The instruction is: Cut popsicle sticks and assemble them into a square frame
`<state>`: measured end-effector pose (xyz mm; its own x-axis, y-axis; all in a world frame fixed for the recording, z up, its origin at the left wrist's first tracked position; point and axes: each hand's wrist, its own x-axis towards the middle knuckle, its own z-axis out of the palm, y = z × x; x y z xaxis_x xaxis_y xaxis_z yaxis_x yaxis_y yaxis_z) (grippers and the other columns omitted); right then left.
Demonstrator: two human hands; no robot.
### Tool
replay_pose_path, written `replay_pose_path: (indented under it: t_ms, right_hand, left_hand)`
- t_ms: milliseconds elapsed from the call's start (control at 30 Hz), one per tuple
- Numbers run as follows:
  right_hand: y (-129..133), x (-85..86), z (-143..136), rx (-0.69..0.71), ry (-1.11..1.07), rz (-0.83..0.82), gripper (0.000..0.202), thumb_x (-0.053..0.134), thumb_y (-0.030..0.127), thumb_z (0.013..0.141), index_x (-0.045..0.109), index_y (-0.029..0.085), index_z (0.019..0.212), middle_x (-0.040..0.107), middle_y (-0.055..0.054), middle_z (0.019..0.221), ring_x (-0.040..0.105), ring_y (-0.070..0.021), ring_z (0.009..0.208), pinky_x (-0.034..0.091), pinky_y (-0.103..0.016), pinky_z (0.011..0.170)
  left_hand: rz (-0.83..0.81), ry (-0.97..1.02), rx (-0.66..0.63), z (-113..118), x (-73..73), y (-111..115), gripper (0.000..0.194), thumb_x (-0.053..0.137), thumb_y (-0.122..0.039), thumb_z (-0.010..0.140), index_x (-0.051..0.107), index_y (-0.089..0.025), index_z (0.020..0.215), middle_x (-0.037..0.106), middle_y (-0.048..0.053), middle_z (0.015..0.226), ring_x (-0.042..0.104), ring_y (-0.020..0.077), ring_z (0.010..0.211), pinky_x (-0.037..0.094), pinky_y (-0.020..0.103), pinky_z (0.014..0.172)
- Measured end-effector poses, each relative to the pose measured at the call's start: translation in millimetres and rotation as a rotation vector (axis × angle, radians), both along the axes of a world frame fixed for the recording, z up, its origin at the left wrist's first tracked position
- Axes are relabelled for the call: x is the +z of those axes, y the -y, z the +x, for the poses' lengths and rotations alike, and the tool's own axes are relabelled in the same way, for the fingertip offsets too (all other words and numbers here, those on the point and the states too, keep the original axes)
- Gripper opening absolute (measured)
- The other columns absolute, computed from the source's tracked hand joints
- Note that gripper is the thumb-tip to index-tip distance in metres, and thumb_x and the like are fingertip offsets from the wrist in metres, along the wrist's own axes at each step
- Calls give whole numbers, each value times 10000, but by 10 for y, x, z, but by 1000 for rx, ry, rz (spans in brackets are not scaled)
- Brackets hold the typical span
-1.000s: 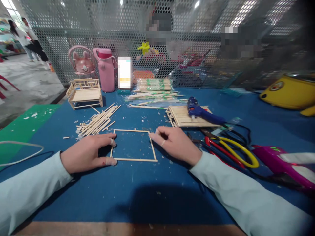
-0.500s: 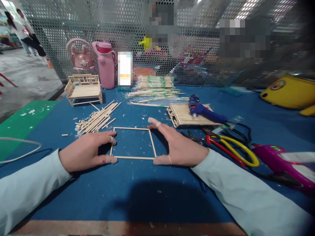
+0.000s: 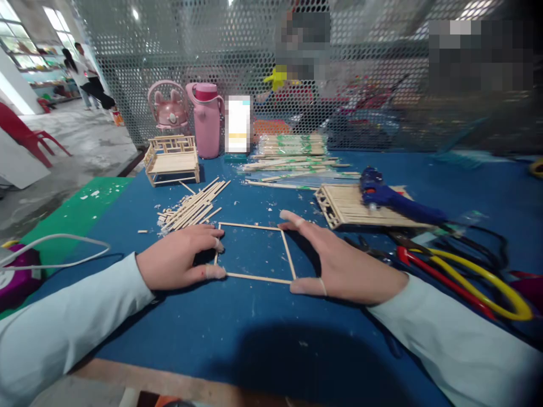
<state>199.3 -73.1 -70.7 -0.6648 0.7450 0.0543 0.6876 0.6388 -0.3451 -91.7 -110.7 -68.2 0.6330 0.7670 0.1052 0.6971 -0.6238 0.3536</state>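
Observation:
A rectangular frame of thin wooden sticks (image 3: 259, 278) lies flat on the blue tabletop between my hands. My left hand (image 3: 180, 259) holds its left side, thumb at the near corner and fingers at the far corner. At the right side my right hand (image 3: 345, 260) spans the frame, with the thumb on the near corner and the index finger on the far one. White wraps cover several fingertips. Beyond my left hand lies a pile of loose cut sticks (image 3: 197, 204) among white scraps.
Behind stand a miniature stick bench (image 3: 173, 163), a pink bottle (image 3: 207, 127), a phone (image 3: 238, 124) and bagged sticks (image 3: 292, 144). To the right, a blue glue gun (image 3: 394, 202) rests on a slatted stick panel (image 3: 341, 206), near pliers with red and yellow handles (image 3: 479, 282). A white cable (image 3: 80, 264) loops left.
The view has swung left, so everything appears shifted right. Both hands stay at the stick frame, which keeps its shape.

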Motion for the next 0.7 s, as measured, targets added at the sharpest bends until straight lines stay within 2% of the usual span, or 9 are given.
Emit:
replay_pose_path:
  t_ms: [100, 200, 467, 700]
  right_hand:
    - [-5, -4, -4, -3, 8, 3, 1022, 667, 532, 628, 116, 214, 1427, 434, -143, 1337, 411, -332, 1217, 370, -488, 982]
    - [-1, 3, -12, -10, 19, -2, 1022, 659, 544, 629, 110, 220, 1428, 436, -137, 1338, 416, -331, 1214, 369, -495, 980]
    - [5, 32, -23, -13, 24, -6, 1005, 645, 552, 630, 126, 229, 1428, 432, -126, 1350, 416, -337, 1218, 377, -498, 974]
    - [5, 36, -38, -42, 53, -33, 1012, 649, 562, 611, 157, 198, 1418, 399, -135, 1375, 382, -331, 1245, 356, -489, 999]
  left_hand:
    - [25, 5, -16, -14, -8, -32, 375, 463, -434, 852, 568, -170, 1096, 571, 117, 1212, 502, 201, 1156, 401, 344, 976]
    - [59, 2, -49, -32, -37, -68, 334, 440, -391, 873, 604, -166, 1059, 580, 110, 1201, 514, 194, 1141, 400, 335, 981]
    - [104, 6, -30, -67, -72, -92, 344, 479, -424, 845, 648, -184, 1025, 534, 120, 1247, 488, 212, 1174, 406, 338, 980]
    - [87, -23, -26, -69, -57, -102, 376, 466, -447, 845, 616, -190, 1075, 546, 117, 1237, 461, 222, 1203, 372, 359, 1008]
